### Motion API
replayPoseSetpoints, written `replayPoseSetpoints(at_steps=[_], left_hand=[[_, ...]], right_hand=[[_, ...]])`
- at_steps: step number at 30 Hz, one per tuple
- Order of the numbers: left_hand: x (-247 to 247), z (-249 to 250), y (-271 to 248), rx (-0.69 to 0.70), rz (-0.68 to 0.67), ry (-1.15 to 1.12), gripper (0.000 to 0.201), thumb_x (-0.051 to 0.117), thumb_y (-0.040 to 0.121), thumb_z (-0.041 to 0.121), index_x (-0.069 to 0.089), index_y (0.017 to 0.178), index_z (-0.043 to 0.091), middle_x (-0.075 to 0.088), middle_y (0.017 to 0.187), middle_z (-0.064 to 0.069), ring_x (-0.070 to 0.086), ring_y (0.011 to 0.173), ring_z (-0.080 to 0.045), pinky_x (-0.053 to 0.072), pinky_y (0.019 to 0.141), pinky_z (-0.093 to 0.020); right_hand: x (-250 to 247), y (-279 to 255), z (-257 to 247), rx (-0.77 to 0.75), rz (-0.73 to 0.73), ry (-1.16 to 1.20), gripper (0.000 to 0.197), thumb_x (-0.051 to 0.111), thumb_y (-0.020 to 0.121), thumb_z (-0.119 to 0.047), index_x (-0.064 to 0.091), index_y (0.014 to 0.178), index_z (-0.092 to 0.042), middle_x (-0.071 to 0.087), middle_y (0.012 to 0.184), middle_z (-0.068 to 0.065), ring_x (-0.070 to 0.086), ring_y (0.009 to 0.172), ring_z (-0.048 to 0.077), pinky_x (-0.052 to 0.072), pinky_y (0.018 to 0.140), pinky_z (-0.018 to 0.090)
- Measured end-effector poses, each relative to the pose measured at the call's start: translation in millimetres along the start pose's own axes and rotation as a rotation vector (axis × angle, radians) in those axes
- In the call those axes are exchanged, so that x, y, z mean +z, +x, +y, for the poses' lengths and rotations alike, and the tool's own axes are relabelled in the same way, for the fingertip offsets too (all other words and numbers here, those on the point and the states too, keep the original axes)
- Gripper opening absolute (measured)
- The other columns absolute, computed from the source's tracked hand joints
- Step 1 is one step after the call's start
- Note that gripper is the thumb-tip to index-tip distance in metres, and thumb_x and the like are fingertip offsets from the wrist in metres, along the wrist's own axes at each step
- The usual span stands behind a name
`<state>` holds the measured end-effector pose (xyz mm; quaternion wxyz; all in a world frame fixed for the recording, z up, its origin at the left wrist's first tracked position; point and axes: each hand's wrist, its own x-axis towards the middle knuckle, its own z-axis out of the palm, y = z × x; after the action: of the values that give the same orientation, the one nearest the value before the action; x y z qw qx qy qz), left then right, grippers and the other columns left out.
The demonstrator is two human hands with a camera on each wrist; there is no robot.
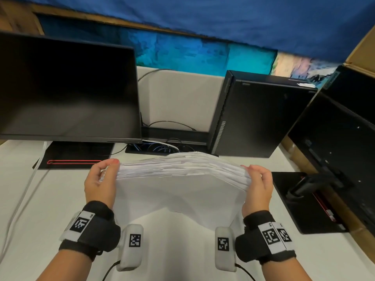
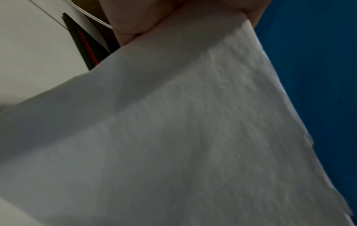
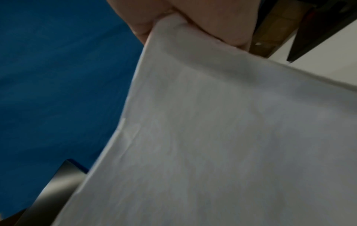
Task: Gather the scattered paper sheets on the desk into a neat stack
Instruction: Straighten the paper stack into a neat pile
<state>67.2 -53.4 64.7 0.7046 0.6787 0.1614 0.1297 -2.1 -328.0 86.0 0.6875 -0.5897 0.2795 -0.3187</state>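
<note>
In the head view I hold the paper stack point(image 1: 182, 175) in the air above the white tabletop point(image 1: 50, 199), in the middle of the picture. My left hand point(image 1: 100, 182) grips its left end at about 9 o'clock of the stack, with the fingers point(image 1: 109, 162) curled over the top edges and the thumb on the near side. My right hand point(image 1: 258, 184) grips the right end at about 3 o'clock in the same way. The stack bends up in the middle like an arch, and the sheet edges are fanned and not yet even. The lowest sheet hangs down toward me. A dark monitor point(image 1: 67, 88) stands at 10 o'clock, a black computer tower point(image 1: 257, 116) at 1 o'clock, and the back of a second monitor point(image 1: 332, 151) at 3 o'clock. Cables point(image 1: 160, 147) lie between the monitor and the tower.

In the left wrist view the paper stack point(image 2: 183, 130) fills most of the picture from below. My left hand point(image 2: 135, 18) is at 12 o'clock and its fingers close on the paper end. The tabletop point(image 2: 29, 45) shows at 10 o'clock.

In the right wrist view the paper stack point(image 3: 222, 137) again covers the picture. My right hand point(image 3: 193, 19) at 12 o'clock pinches its corner, with the fingers point(image 3: 228, 30) folded around the sheets. A blue cloth point(image 3: 58, 76) is at 9 o'clock.
</note>
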Motion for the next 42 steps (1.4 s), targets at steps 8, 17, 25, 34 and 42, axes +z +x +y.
replayPoseSetpoints(at_steps=[8,17,25,34,42], left_hand=[[1,-2,2,0.002,-0.008,0.006,0.024,0.057,0.084,0.031,0.061,0.105,0.02,0.058,0.111,-0.005,0.049,0.104,-0.022,0.04,0.09,-0.036],[3,4,-1,-0.007,-0.012,0.02,0.022,0.062,0.081,0.032,0.062,0.099,0.02,0.056,0.103,-0.004,0.05,0.098,-0.024,0.044,0.091,-0.044],[4,5,1,-0.016,-0.015,-0.004,0.018,0.059,0.083,0.023,0.062,0.1,0.019,0.057,0.105,-0.004,0.049,0.102,-0.024,0.041,0.092,-0.04],[2,7,0,0.015,-0.076,0.007,0.015,0.053,0.086,0.02,0.062,0.098,0.023,0.058,0.108,-0.003,0.05,0.104,-0.023,0.04,0.09,-0.037],[0,7,6,0.005,-0.04,-0.018,0.019,0.045,0.086,0.021,0.062,0.086,0.031,0.056,0.107,-0.003,0.051,0.107,-0.026,0.041,0.09,-0.038]], right_hand=[[3,0,2,0.083,-0.011,-0.018,0.012,0.05,0.09,-0.014,0.06,0.097,-0.014,0.058,0.091,-0.001,0.055,0.083,0.012,0.044,0.069,0.022],[4,-6,0,0.078,-0.014,-0.072,0.013,0.051,0.091,-0.021,0.061,0.088,-0.013,0.057,0.081,-0.001,0.053,0.075,0.011,0.041,0.061,0.021],[5,-4,2,0.052,0.015,-0.026,0.011,0.051,0.086,-0.005,0.06,0.086,-0.011,0.056,0.081,-0.005,0.051,0.077,0.008,0.04,0.065,0.02],[-3,-11,6,-0.128,-0.054,-0.088,0.018,0.051,0.088,-0.005,0.052,0.075,-0.018,0.054,0.078,-0.003,0.053,0.076,0.007,0.042,0.069,0.019],[-7,-9,6,-0.091,-0.134,0.052,0.018,0.049,0.09,-0.007,0.054,0.092,-0.024,0.065,0.09,-0.001,0.062,0.085,0.013,0.048,0.072,0.023]])
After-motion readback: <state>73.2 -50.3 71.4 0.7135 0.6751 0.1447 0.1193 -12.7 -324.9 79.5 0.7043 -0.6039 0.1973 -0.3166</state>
